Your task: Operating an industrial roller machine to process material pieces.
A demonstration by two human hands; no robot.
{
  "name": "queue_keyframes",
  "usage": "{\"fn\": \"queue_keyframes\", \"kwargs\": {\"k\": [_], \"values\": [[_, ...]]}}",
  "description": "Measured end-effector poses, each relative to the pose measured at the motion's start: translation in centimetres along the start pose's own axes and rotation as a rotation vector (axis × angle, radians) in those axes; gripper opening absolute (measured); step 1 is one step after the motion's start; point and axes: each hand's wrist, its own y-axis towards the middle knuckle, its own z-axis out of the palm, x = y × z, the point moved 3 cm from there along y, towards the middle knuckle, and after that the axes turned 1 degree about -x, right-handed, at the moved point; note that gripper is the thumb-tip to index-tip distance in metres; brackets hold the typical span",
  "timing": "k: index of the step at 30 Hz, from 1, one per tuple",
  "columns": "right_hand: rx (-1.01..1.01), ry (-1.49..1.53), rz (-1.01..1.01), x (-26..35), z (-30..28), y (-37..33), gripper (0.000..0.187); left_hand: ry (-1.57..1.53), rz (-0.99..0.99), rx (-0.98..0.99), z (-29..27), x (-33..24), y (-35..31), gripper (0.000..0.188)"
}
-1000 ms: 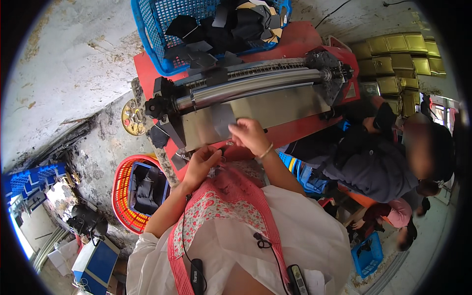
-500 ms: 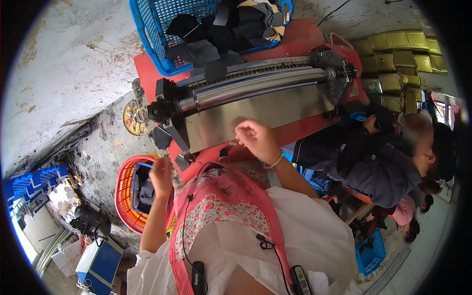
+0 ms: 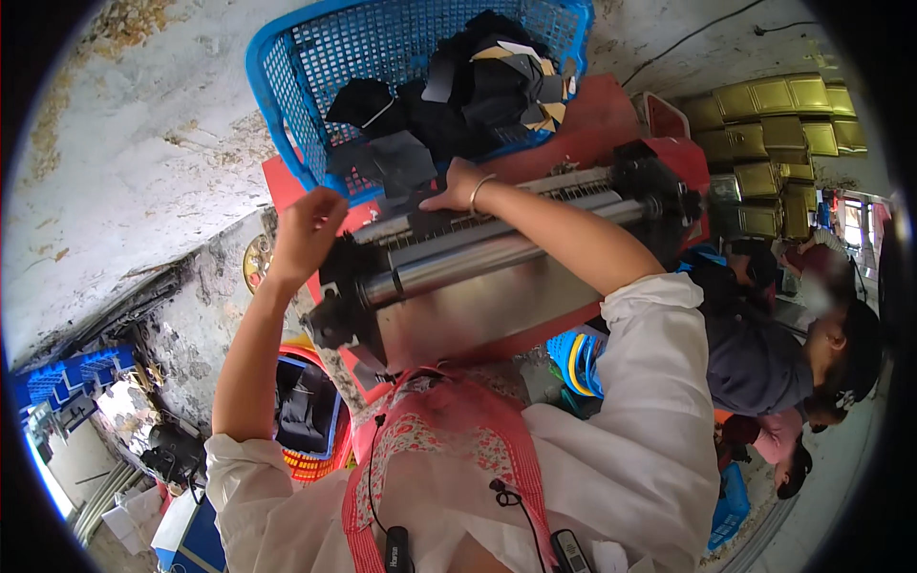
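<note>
My left hand [image 3: 309, 234] hovers above the left end of a roller machine [image 3: 506, 250], fingers loosely curled and apart, with nothing visible in them. Reaching across the rollers, my right hand [image 3: 459, 186] is at the machine's back edge, its thumb stretched left and apart from the fingers. Beside that thumb are flat dark pieces [image 3: 401, 160], some hanging over the front rim of a blue plastic basket [image 3: 279, 115]. Whether the right fingertips touch a piece is hard to see. More black and tan pieces [image 3: 478, 91] are heaped in the basket.
The machine has a metal plate [image 3: 487, 310] in front and stands on a red table [image 3: 611, 115]. Left of me, a red basket [image 3: 310, 466] holds a blue crate [image 3: 336, 430] with black pieces. A person in dark clothes [image 3: 755, 334] is at the right, near stacked gold-coloured packs [image 3: 755, 143].
Both hands have moved forward: the left from beside the red basket to above the machine's left end, the right from the metal plate across the rollers. The view has shifted too.
</note>
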Motion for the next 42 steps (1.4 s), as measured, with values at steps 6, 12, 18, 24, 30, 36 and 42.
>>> {"fn": "queue_keyframes", "kwargs": {"k": [6, 12, 18, 24, 30, 36, 42], "values": [[-0.013, 0.314, 0.138, -1.0, 0.2, 3.4, 0.054, 0.163, 0.006, 0.176, 3.0, 5.1, 5.9, 0.017], [-0.279, 0.141, -0.166, -1.7, -4.8, 8.0, 0.027, 0.683, 0.019, 0.209, 5.9, 9.9, 11.2, 0.033], [-0.045, -0.094, -0.329, 2.5, -1.6, 8.2, 0.026, 0.779, -0.16, 0.213, 7.4, 12.8, 13.2, 0.048], [0.096, 0.096, -0.218, 1.2, 0.3, 11.7, 0.037, 0.8, -0.236, 0.381, 6.9, 13.2, 14.7, 0.071], [-0.034, -0.012, -0.003, 2.5, 4.4, 11.6, 0.071, 0.711, -0.192, 0.492, 7.0, 14.2, 15.5, 0.072], [0.097, 0.211, 0.019, 0.9, 1.0, 13.3, 0.059, 0.608, -0.148, 0.306, 6.4, 15.4, 14.4, 0.064], [0.209, 0.318, 0.007, -0.9, -1.5, 12.0, 0.051, 0.773, -0.011, 0.254, 7.1, 14.5, 14.8, 0.051]]}}
